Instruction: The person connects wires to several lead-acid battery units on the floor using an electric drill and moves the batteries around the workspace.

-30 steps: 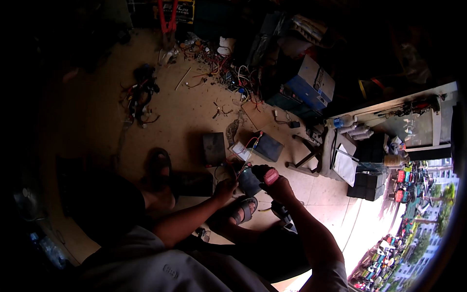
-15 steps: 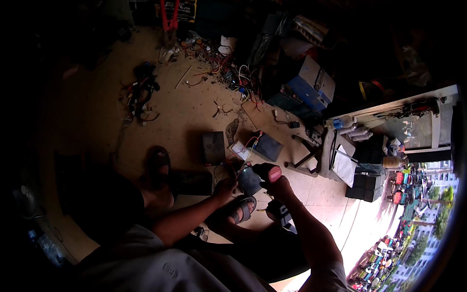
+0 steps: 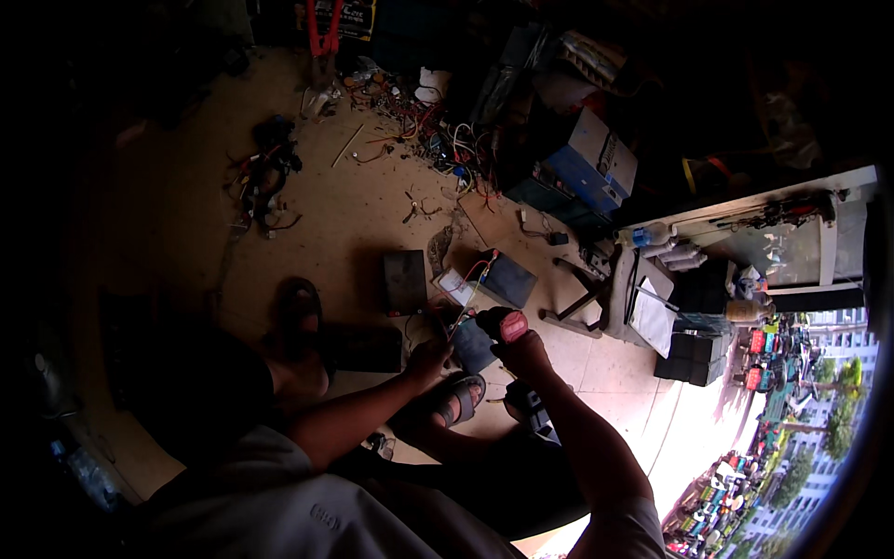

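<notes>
Clock directions I am taking from the hands, twelve pointing away from the person.

Left hand (image 3: 428, 361), one: fingers clamping on wires (image 3: 456, 322), thin, several colours, rising toward twelve.
Right hand (image 3: 525, 353), one: fingers wrapping the tool (image 3: 513, 325).
Tool, one: dark, red-ended, hanging over the floor with its nose pointing toward nine; whether it is touching the wires I cannot tell.
Dark boxes, four, all resting on the floor (image 3: 346, 219): the near box (image 3: 476, 351) sitting between the hands, below the tool; the second box (image 3: 404, 279) standing between ten and eleven; the third box (image 3: 509, 280) lying at one, a red wire curving over it; the last box (image 3: 365, 348) lying in shadow at nine.
Card (image 3: 453, 286), white, one: lying just beside the third box, between eleven and twelve.
Scrap wires (image 3: 447, 140), heap: spreading at twelve.
Carton (image 3: 596, 166), blue and grey: leaning at one.
Chair (image 3: 626, 296): occupying two o'clock, carrying a white sheet (image 3: 654, 317).
</notes>
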Tool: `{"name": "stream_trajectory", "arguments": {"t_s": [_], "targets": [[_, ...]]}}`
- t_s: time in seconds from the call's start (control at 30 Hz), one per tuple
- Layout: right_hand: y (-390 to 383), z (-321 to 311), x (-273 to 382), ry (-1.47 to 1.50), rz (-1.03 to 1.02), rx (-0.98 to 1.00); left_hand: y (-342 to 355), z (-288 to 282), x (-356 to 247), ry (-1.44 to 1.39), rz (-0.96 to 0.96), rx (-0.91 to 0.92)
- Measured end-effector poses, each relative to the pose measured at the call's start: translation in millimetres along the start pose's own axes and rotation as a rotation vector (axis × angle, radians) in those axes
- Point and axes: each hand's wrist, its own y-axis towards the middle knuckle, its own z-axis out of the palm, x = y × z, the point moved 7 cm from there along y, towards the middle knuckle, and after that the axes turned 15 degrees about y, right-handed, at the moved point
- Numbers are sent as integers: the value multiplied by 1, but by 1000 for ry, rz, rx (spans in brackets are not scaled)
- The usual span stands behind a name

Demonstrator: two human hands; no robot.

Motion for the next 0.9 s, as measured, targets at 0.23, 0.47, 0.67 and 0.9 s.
{"name": "stream_trajectory", "arguments": {"t_s": [0.23,0.47,0.67,0.9], "targets": [[-15,-5,6,280,388,-44,4,0,8,-24,-1,16],[-23,-12,35,285,378,-74,3,0,9,-89,-46,-4],[-27,-16,41,177,455,-93,2,-2,12,-5,-63,-12],[-15,-4,4,154,147,-18,4,-3,9,99,-92,-17]]}}
